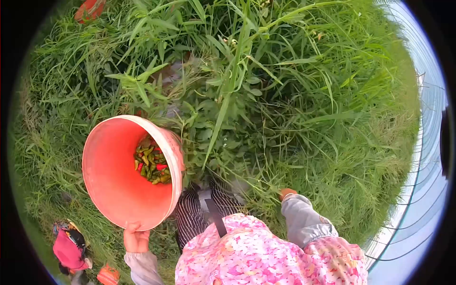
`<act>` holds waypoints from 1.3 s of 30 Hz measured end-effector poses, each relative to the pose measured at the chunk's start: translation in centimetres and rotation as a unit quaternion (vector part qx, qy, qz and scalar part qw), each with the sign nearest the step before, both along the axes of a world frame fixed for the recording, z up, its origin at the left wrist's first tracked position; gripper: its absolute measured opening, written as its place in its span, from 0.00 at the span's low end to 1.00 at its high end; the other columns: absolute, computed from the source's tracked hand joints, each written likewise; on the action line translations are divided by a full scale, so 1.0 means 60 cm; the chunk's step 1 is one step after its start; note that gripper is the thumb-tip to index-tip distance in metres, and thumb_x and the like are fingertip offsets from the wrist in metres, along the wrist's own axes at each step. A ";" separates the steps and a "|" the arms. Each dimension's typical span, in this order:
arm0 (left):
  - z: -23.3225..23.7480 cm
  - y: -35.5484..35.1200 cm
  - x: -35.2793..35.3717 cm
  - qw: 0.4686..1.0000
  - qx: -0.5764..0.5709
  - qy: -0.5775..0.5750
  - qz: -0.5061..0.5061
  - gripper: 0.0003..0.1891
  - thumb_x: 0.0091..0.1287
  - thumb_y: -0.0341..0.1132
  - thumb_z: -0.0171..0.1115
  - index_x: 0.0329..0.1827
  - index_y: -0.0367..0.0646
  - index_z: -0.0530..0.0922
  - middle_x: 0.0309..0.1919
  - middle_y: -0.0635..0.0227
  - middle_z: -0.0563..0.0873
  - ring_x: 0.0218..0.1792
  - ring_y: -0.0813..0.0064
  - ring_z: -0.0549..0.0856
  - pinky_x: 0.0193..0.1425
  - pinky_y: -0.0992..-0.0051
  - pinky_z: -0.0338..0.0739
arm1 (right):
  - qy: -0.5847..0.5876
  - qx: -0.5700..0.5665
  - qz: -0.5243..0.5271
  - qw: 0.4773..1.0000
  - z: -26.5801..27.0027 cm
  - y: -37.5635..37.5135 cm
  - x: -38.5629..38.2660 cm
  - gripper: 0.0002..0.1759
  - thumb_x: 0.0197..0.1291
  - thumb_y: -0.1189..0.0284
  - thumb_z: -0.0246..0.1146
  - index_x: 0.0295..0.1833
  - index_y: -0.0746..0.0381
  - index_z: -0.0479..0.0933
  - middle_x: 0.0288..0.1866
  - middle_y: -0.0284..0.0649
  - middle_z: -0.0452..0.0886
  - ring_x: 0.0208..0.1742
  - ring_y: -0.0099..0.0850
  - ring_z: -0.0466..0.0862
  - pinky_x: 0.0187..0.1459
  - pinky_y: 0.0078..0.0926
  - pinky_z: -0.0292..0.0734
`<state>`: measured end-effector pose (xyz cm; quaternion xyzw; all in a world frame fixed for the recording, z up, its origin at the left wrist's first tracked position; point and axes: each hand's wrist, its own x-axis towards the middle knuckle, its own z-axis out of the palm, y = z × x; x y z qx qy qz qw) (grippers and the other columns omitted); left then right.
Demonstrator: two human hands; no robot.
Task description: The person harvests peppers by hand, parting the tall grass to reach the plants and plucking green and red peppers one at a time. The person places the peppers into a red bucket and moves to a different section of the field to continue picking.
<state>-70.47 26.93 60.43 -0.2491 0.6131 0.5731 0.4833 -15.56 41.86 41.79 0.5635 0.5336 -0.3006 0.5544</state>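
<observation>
A pinkish-orange bucket (114,175) is tilted with its wide mouth facing me. At its bottom lies a small heap of green and red chili peppers (152,161). My left hand (136,238) is closed over the bucket's near rim. On the other side, my right hand (287,193) reaches into the grass, beside thin green stems (266,186). Its fingers are mostly hidden, so whether it grips a stem does not show. Low leafy plants (213,118) grow among the tall grass in front of me.
Dense tall grass (332,95) surrounds me. A person in a pink top (66,249) is at the lower left, near an orange bucket or basket (109,274). Another orange object (89,10) sits in grass at the top left. A pale ribbed plastic wall (427,142) curves along the right.
</observation>
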 end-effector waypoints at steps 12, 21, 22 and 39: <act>-0.296 0.280 -0.209 0.987 0.158 -0.024 -0.023 0.15 0.55 0.18 0.52 0.46 0.39 0.72 0.39 0.64 0.81 0.36 0.70 0.82 0.34 0.76 0.83 | -0.035 0.097 -0.049 0.993 0.039 -0.014 0.013 0.18 0.63 0.61 0.49 0.45 0.58 0.81 0.47 0.46 0.82 0.48 0.46 0.82 0.48 0.42 0.77; -0.441 0.262 -0.331 0.994 0.052 0.063 -0.079 0.09 0.52 0.22 0.52 0.36 0.40 0.73 0.36 0.65 0.79 0.34 0.69 0.81 0.32 0.73 0.80 | 0.100 0.188 -0.129 0.968 0.051 0.047 -0.084 0.25 0.60 0.63 0.55 0.63 0.58 0.68 0.54 0.53 0.78 0.55 0.48 0.77 0.57 0.42 0.72; -0.447 0.249 -0.347 0.990 0.046 0.081 -0.110 0.09 0.52 0.22 0.52 0.37 0.41 0.73 0.36 0.65 0.79 0.33 0.68 0.81 0.31 0.73 0.79 | 0.118 0.203 -0.116 0.965 0.048 0.055 -0.086 0.26 0.60 0.64 0.55 0.64 0.58 0.67 0.55 0.53 0.77 0.56 0.48 0.77 0.58 0.41 0.71; -0.532 0.335 -0.295 0.970 -0.040 0.038 -0.237 0.13 0.61 0.28 0.54 0.49 0.43 0.72 0.39 0.61 0.79 0.35 0.64 0.82 0.35 0.63 0.82 | 0.377 0.162 -0.033 0.911 0.084 0.381 -0.459 0.18 0.57 0.65 0.60 0.52 0.61 0.77 0.49 0.48 0.80 0.53 0.45 0.78 0.54 0.35 0.73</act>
